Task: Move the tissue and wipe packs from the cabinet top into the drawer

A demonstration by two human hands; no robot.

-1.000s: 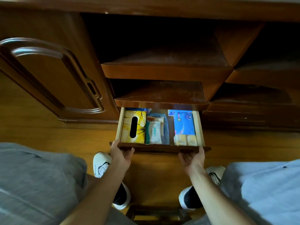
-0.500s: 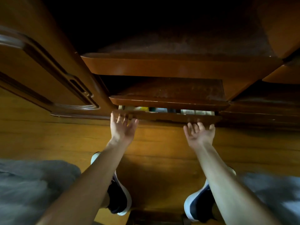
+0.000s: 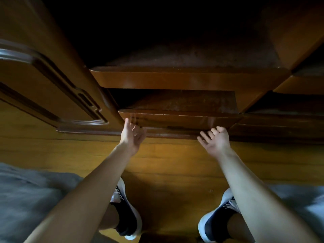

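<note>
Wood: a dark brown cabinet (image 3: 52, 81) fills the upper half of the view, with a panelled door at 10 o'clock and two open shelves stepped above the centre.
Drawer: the drawer (image 3: 175, 133) is seen pushed in, its front showing as a thin dark strip under the lower shelf (image 3: 178, 118), just above centre.
Tissue and wipe packs: none can be seen; the drawer's inside is hidden.
Left hand: the left hand (image 3: 132, 137) is held open, palm up, fingers loosely curled, at the drawer's left end; nothing is gripped, and contact with the front cannot be told.
Right hand: the right hand (image 3: 214, 140) is held open, fingers spread, at the drawer's right end; nothing is gripped.
Floor: a yellow-brown wooden floor (image 3: 166, 163) is seen below the cabinet.
Shoes: dark shoes with white soles are placed at 7 o'clock (image 3: 128, 218) and 5 o'clock (image 3: 217, 223).
</note>
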